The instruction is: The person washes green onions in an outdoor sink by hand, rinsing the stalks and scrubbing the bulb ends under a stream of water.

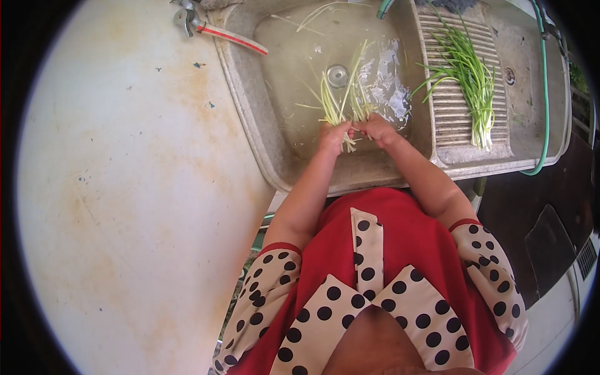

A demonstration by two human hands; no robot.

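My left hand (333,135) is closed around a bundle of pale yellow-green stalks (332,104) near the front of the concrete sink basin (281,154). Close beside it, my right hand (378,130) grips a second bundle of pale stalks (360,101). Both hands are low over water in the basin, with the fingers partly hidden by the stalks. A round drain fitting (337,75) shows through the water beyond them. To the right, a bunch of green onions (476,89) lies on the ribbed washboard (445,117), its white ends towards me.
A tap (186,19) with a red-striped hose (234,39) reaches over the basin's left rim. Loose stalks (309,16) float at the far end. A green hose (546,103) runs along the right side. A white, stained surface (140,164) lies left of the sink.
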